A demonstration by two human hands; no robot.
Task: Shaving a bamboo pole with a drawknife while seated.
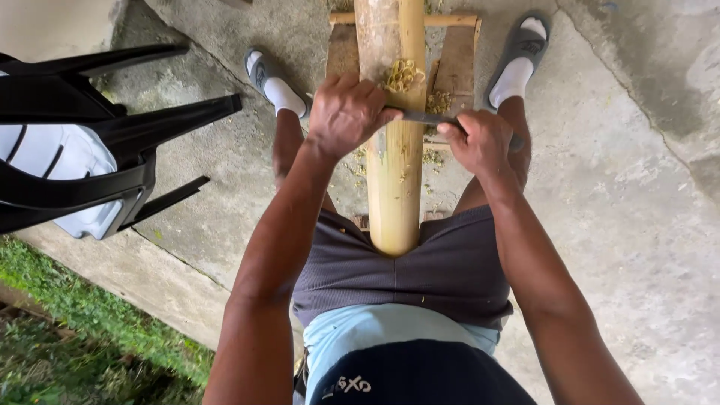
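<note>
Both hands clamp a drawknife (422, 118) across the bamboo pole (395, 172): left hand (346, 112) and right hand (480, 141), fingers wrapped tight, shavings (401, 75) just beyond.

A bamboo pole (395, 172) is laid lengthwise at frame centre, on a wooden frame (456, 64) at the top. A blade (424, 118) is held across it between both hands. A chair (90, 135) is placed at the left.
</note>
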